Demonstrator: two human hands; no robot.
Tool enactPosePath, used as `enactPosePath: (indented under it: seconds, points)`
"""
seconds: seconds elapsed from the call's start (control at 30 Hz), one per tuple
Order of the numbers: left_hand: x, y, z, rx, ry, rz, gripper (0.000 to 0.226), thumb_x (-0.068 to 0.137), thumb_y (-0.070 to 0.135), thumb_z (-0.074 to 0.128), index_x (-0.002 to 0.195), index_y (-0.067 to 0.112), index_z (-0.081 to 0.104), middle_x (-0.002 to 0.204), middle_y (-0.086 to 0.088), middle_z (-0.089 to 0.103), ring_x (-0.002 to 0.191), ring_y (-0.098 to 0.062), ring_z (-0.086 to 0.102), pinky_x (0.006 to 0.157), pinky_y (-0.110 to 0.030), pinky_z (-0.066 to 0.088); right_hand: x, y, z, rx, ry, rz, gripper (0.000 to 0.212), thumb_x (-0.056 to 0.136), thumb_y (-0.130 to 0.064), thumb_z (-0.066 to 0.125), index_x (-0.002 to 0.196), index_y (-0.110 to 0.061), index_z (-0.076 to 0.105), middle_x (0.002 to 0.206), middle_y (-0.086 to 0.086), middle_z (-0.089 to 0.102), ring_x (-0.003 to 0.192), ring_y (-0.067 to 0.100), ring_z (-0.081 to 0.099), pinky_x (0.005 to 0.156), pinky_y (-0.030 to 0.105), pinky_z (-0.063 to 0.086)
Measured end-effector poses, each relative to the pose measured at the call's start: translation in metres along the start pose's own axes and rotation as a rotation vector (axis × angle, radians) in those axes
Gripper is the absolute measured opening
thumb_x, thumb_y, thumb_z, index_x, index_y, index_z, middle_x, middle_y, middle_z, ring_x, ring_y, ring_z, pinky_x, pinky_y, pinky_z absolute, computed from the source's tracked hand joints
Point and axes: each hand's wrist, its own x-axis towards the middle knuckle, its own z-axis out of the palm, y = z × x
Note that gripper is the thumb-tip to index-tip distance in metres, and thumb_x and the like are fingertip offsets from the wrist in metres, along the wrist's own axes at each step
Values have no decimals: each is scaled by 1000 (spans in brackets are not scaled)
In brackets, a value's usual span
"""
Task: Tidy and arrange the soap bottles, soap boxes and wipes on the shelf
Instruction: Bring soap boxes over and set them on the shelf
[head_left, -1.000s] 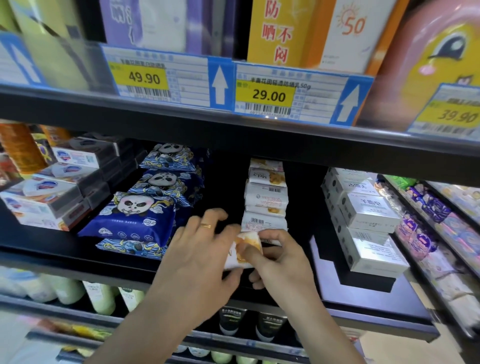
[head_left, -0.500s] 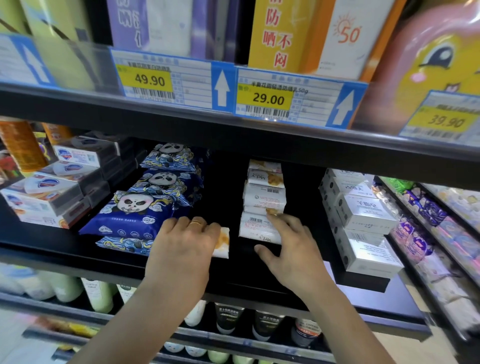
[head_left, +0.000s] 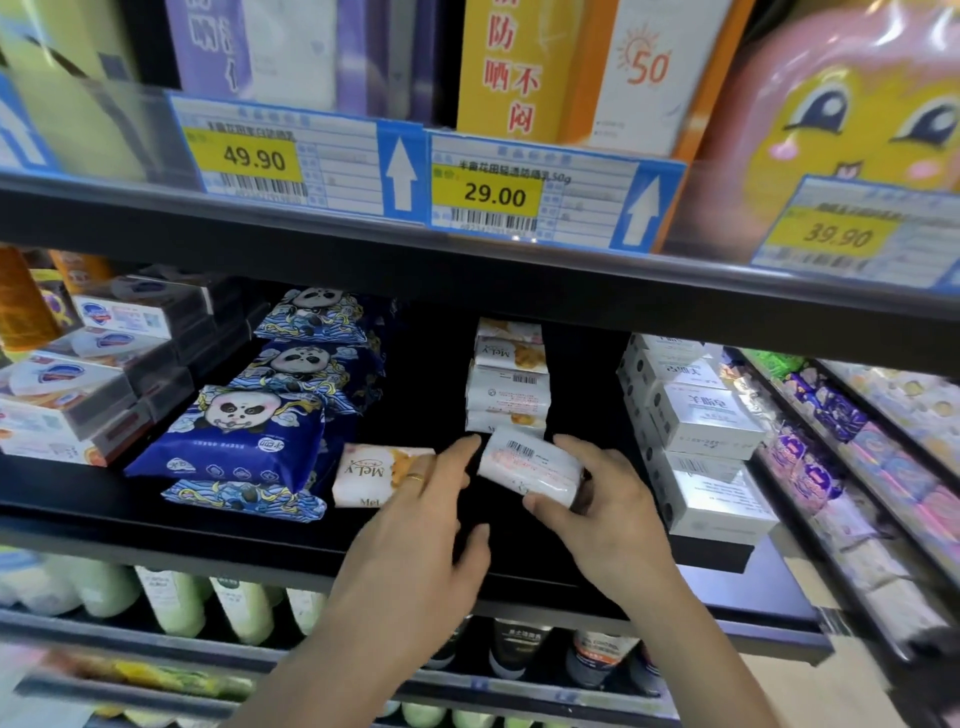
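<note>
Gripping a white soap pack (head_left: 530, 470), right hand (head_left: 602, 512) beneath.

Single head-worn view, wide-angle, no second view to overlap with. It looks forward and slightly down into a black store shelf (head_left: 156, 525) at close range, about arm's reach. Both forearms enter from the bottom edge; left hand (head_left: 415, 525) and right hand (head_left: 602, 509) sit low centre. Price tags (head_left: 493, 195) on the upper shelf edge run across the top third. Lower shelf bottles (head_left: 244, 608) show along the bottom. Edges curve and blur, especially far right.
</note>
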Motion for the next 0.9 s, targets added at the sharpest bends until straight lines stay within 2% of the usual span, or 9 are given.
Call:
enactPosePath:
  seconds: [0.1,0.17,0.27,0.33,0.4,0.5,0.6,0.8,0.9]
  points:
    - [2,12,8,-167,-52,-86,84,97,45,66,156,54,7,130,34,37,107,14,51,83,-18,51,-11,2,-8,149,66,20,65,84,-25,86,139,-39,56,121,-15,54,101,-5,59,80,5,46]
    - [5,16,14,-207,-83,-74,91,96,45,68,156,54,0,140,30,31,114,14,50,90,-23,55,-17,3,-11,232,71,4,64,84,-21,86,137,-41,57,122,-14,55,103,-5,60,82,8,49]
    - [10,13,27,-264,-145,-106,99,98,33,71,157,58,-4,140,25,35,111,10,56,94,-24,57,-24,6,-13,342,17,-7,65,84,-13,85,136,-43,58,122,-18,55,111,0,62,88,13,51]
    - [13,11,33,-375,-175,-108,103,96,23,74,158,60,0,138,26,39,110,11,58,95,-24,58,-28,10,-13,378,-15,-28,68,84,-5,84,134,-44,60,123,-20,54,117,5,61,92,16,51]
    - [17,7,37,-474,-173,-112,101,95,17,76,159,58,10,139,27,44,112,8,61,96,-26,58,-29,14,-13,386,-21,-50,75,82,1,83,135,-46,58,130,-16,54,121,9,60,96,19,51]
    - [22,2,39,-525,-138,-127,92,94,10,76,153,58,24,133,23,51,110,-1,65,94,-31,59,-28,17,-14,408,-42,-48,89,83,4,81,147,-46,45,141,-10,54,128,11,58,104,24,51]
    - [25,-5,40,-549,-146,-137,82,92,7,78,143,58,39,129,20,55,106,-6,67,92,-35,61,-30,17,-14,384,-78,-84,95,86,7,78,154,-45,36,144,-7,52,130,11,57,103,22,51]
    - [22,-6,40,-576,-147,-120,80,91,4,78,131,64,42,122,36,54,106,-4,67,91,-36,61,-33,19,-12,353,-51,-156,97,86,14,73,156,-41,35,140,-8,51,130,12,55,96,15,50]
    - [24,-6,37,-594,-159,-122,80,90,2,77,129,64,42,121,33,56,107,-7,67,93,-40,60,-34,17,-11,350,-8,-194,90,84,14,75,153,-36,43,133,-16,52,128,11,56,92,15,52]
